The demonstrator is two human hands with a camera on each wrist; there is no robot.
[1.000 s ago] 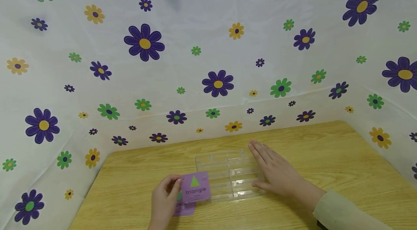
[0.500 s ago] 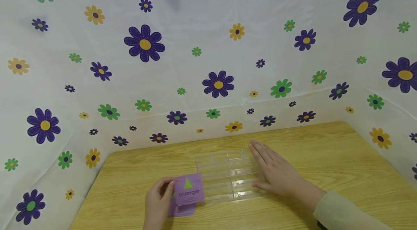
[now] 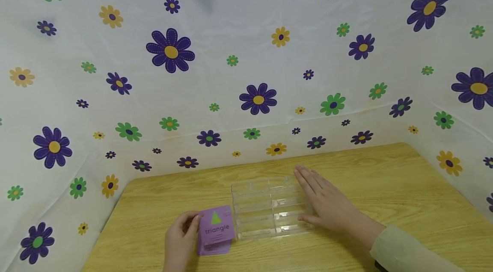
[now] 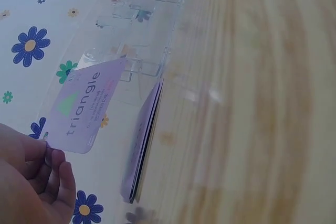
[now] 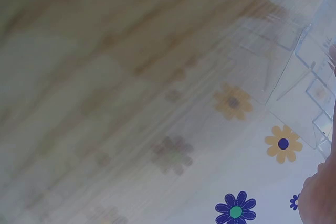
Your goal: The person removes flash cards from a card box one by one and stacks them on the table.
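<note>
My left hand [image 3: 180,238] pinches a purple flashcard [image 3: 217,225] at its left edge between thumb and fingers. A green triangle and the word "triangle" are printed on it. In the left wrist view the card [image 4: 86,106] hangs tilted above a thin stack of purple cards [image 4: 142,142] lying on the table. From the head view it covers most of that stack. A clear plastic rack [image 3: 252,210] with several compartments lies just right of the cards. My right hand [image 3: 329,203] rests along the rack's right side with its fingers straight and thumb spread.
The wood-grain table [image 3: 154,203] is enclosed at the back and sides by a white sheet [image 3: 215,88] printed with purple, green and yellow flowers. A light green sleeve [image 3: 404,248] covers the right forearm.
My left hand has moved left with the triangle card, from overlapping the rack's left part to over the card stack. The right hand and the rack have stayed put.
</note>
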